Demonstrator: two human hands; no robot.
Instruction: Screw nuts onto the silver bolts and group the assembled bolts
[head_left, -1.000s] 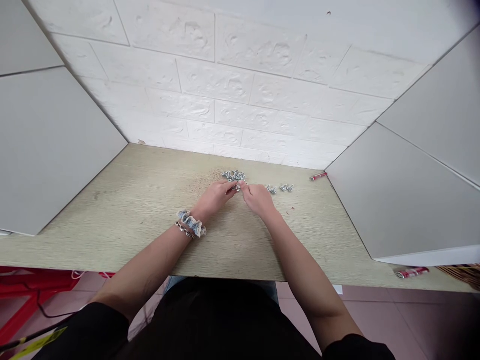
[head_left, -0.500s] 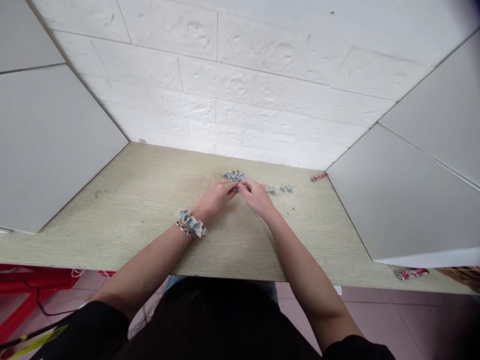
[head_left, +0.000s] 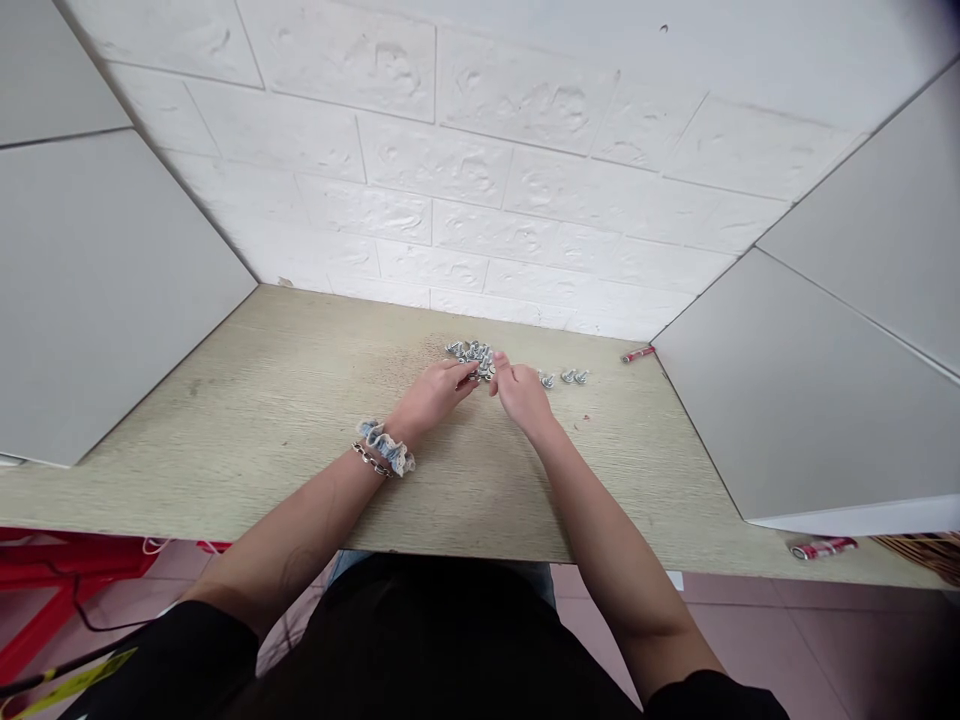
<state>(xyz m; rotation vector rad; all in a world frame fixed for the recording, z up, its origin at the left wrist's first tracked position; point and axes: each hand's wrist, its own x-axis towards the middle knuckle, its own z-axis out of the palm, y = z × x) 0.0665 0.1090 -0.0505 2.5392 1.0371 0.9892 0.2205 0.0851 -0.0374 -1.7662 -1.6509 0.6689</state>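
A pile of small silvery screws with wide heads or washers lies on the pale wooden board, just beyond my hands. At the pile's near edge is my left hand, its thumb and fingers drawn together in a pinch; a bit of metal shows by the fingertips, too small to name. My right hand is beside the pile on the right, thumb raised apart from the curled fingers, with nothing visible between them. To its right, several more screws stand in a row, partly hidden by this hand.
Pale board runs under everything, with brown specks left of the pile. A white brick-patterned wall rises behind. Grey panels flank the board left and right. One red battery lies by the right panel, another near the front edge.
My right hand has come away from my left fingertips, slightly to the right, and its thumb has lifted. More of the pile's near side shows. My left hand has barely moved.
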